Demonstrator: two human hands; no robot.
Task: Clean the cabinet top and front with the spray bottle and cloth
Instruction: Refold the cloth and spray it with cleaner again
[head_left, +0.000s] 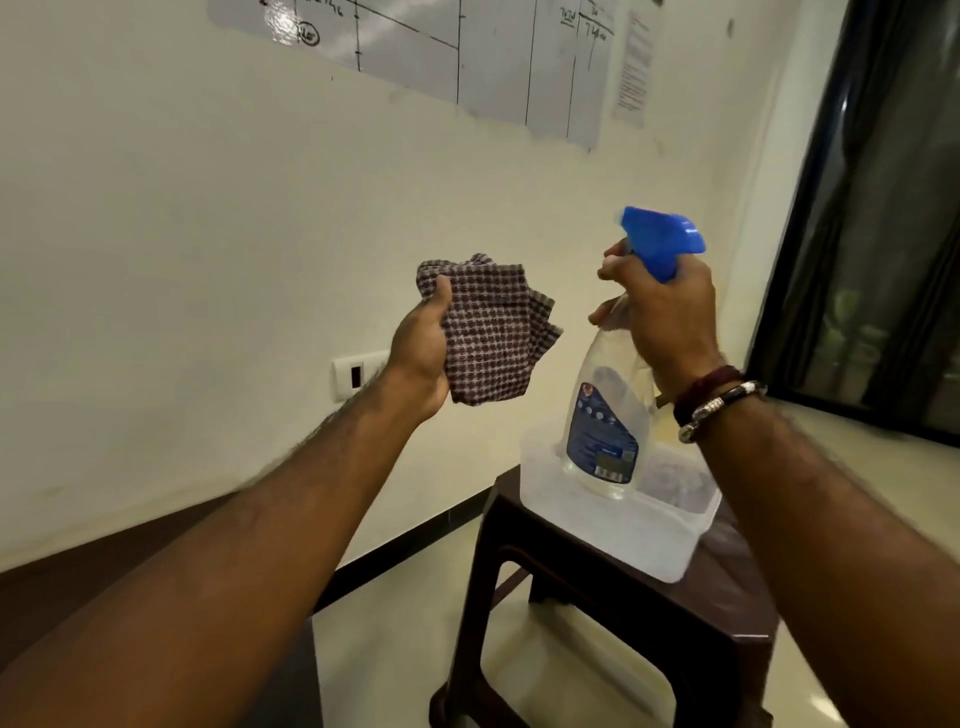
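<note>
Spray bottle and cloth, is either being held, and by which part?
Right hand grips the spray bottle at its neck; left hand grips the cloth at its edge.

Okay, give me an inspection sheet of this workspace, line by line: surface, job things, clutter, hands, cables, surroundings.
Surface: dark brown stool carrying a clear plastic tub; a brown edge at the lower left may be the cabinet, cannot tell.
Job's things: checked cloth and clear spray bottle with blue trigger head, both held up in the air, bottle above the tub.
Clutter: something dark inside the tub, too blurred to tell.
Hands: left hand grips the cloth; right hand holds the bottle neck, fingers at the trigger.
Cables: nothing seen.
Surroundings: cream wall, wall socket, whiteboard sheet, dark window frame.
</note>
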